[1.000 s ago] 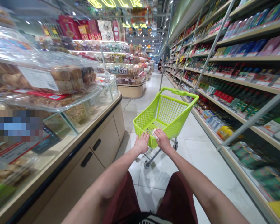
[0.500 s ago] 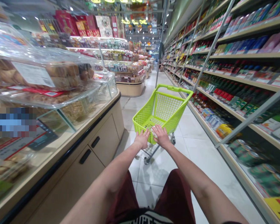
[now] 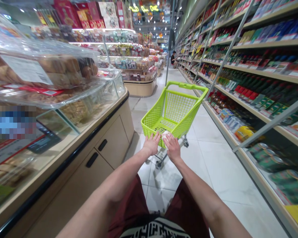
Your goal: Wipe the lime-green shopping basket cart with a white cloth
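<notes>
A bright green plastic shopping cart (image 3: 186, 119) stands in front of me on the tiled floor, with no goods visible in its basket. My left hand (image 3: 151, 144) is at the near wall of the basket, fingers stretched out and slightly apart; whether it touches the rim is unclear. Close beside it, my right hand (image 3: 173, 147) has its fingers bent over a crumpled white wipe (image 3: 165, 134), held at the near rim. Whether the wipe is tissue or cloth cannot be made out.
A bakery counter (image 3: 109, 122) with packaged bread (image 3: 57, 67) runs along my left. On the right, tall shelves (image 3: 253, 82) hold bottles, boxes and cans. Farther down the aisle a person (image 3: 173, 59) is beside the shelves, and a display island (image 3: 139, 87) stands ahead on the left.
My right hand's fingers have gone from spread to bent, and the white wipe shows more clearly. Both hands remain near the cart's near rim. The view has tilted down slightly.
</notes>
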The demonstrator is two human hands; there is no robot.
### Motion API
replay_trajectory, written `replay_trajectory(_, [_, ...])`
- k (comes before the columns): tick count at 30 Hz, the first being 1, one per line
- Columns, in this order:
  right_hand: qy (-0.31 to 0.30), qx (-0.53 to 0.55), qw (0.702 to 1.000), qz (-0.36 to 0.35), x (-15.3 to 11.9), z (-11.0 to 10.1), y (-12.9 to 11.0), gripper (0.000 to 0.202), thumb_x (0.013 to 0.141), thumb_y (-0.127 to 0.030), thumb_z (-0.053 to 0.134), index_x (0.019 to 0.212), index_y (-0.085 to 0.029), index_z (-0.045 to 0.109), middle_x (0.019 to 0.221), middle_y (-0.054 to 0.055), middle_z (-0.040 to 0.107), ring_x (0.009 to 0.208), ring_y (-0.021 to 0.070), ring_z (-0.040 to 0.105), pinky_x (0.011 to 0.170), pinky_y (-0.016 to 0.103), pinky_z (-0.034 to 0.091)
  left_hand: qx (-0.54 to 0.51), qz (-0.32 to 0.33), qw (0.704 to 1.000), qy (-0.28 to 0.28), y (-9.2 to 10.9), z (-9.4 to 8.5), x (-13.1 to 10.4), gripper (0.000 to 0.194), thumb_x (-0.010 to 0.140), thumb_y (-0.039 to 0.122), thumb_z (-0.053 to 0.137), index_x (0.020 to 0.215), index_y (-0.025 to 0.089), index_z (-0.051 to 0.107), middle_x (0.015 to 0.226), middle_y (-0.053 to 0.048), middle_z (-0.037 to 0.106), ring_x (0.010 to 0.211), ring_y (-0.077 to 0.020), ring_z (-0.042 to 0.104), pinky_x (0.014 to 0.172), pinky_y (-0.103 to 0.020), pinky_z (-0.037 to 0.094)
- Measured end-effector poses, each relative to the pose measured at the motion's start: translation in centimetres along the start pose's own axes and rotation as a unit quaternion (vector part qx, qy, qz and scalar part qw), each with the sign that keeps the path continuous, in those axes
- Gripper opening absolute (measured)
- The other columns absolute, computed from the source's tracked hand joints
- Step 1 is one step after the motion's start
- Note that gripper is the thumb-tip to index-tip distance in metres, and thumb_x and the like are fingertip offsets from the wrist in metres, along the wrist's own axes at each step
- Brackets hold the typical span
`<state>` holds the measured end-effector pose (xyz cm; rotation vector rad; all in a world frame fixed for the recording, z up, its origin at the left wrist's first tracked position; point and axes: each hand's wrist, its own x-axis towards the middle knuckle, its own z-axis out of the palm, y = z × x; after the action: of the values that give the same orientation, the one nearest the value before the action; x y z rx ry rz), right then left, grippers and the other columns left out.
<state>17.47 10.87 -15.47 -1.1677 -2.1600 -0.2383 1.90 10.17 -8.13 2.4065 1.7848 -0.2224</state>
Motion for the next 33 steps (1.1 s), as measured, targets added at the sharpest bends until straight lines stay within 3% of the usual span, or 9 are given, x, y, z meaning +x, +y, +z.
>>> replay_trajectory(5, [0.020,0.001,0.999,0.039,-1.8,1.3,-0.8,0.045,0.081,-0.005,0.034,0.120,-0.020,0.050,0.133,0.007,0.042,0.131,0.0189,0.020,0.103,0.045,0.023,0.001,-0.002,1.000,0.022,0.2,2.2,-1.0,0.084,0.066,0.024,0.047,0.139,0.015,0.005,0.147,-0.003,-0.004,0.134,-0.0279,0.002,0.106,-0.050,0.013])
replay_trajectory(9, [-0.058,0.016,0.996,0.066,-5.2,2.5,-0.9,0.047,0.078,-0.002,0.036,0.119,-0.021,0.052,0.131,0.007,0.045,0.128,0.0207,0.028,0.101,0.048,0.026,-0.002,-0.020,1.000,-0.023,-0.2,5.7,-2.6,0.086,0.065,0.025,0.048,0.139,0.017,0.004,0.147,-0.003,-0.003,0.134,-0.0254,-0.001,0.106,-0.049,0.013])
replay_trajectory(12, [-0.089,0.024,0.994,0.062,-6.2,2.1,-1.1,0.046,0.078,-0.004,0.037,0.117,-0.023,0.053,0.128,0.007,0.048,0.125,0.0209,0.034,0.099,0.047,0.028,-0.005,-0.029,0.999,-0.031,-0.6,7.0,-3.1,0.084,0.067,0.025,0.047,0.139,0.018,0.005,0.147,-0.004,-0.002,0.134,-0.0245,0.000,0.106,-0.048,0.014])
replay_trajectory(18, [-0.002,-0.007,1.000,-0.009,-0.8,-0.9,-1.8,0.043,0.084,-0.009,0.034,0.122,-0.022,0.049,0.133,0.004,0.042,0.131,0.0195,0.021,0.106,0.047,0.015,0.004,-0.074,0.996,0.055,-0.3,6.3,-1.9,0.076,0.070,0.019,0.041,0.139,0.014,0.008,0.147,-0.005,0.000,0.134,-0.0239,-0.002,0.107,-0.047,0.008])
replay_trajectory(21, [-0.045,-0.018,0.997,-0.053,0.1,-0.3,-1.3,0.041,0.086,-0.011,0.033,0.123,-0.021,0.048,0.133,0.005,0.043,0.129,0.0198,0.025,0.105,0.047,0.016,0.003,-0.074,0.995,0.061,0.6,6.0,-1.6,0.078,0.070,0.020,0.041,0.139,0.013,0.008,0.147,-0.006,0.001,0.134,-0.0248,-0.001,0.107,-0.048,0.009])
replay_trajectory(26, [-0.134,-0.037,0.986,-0.090,-3.2,1.9,-0.4,0.038,0.085,-0.010,0.038,0.120,-0.018,0.051,0.129,0.008,0.047,0.124,0.0233,0.034,0.102,0.049,0.025,-0.011,-0.049,0.997,0.051,1.6,6.3,-2.1,0.078,0.070,0.023,0.045,0.139,0.014,0.009,0.147,-0.006,0.003,0.134,-0.0258,0.000,0.107,-0.048,0.012])
replay_trajectory(29, [-0.111,-0.044,0.986,-0.116,-2.6,1.6,-1.0,0.038,0.085,-0.010,0.037,0.120,-0.017,0.050,0.129,0.008,0.047,0.126,0.0229,0.032,0.103,0.048,0.023,-0.025,-0.062,0.997,0.047,1.1,6.5,-2.0,0.078,0.071,0.023,0.046,0.139,0.014,0.010,0.147,-0.006,0.004,0.134,-0.0255,0.001,0.107,-0.048,0.012])
replay_trajectory(33, [-0.072,-0.067,0.984,-0.147,1.6,0.7,-1.8,0.039,0.087,-0.012,0.036,0.125,-0.020,0.045,0.136,0.005,0.039,0.131,0.0206,0.021,0.107,0.047,0.016,-0.048,-0.124,0.990,0.047,-0.5,6.4,-1.1,0.078,0.072,0.025,0.046,0.139,0.013,0.008,0.147,-0.007,0.002,0.134,-0.0261,0.002,0.106,-0.048,0.014])
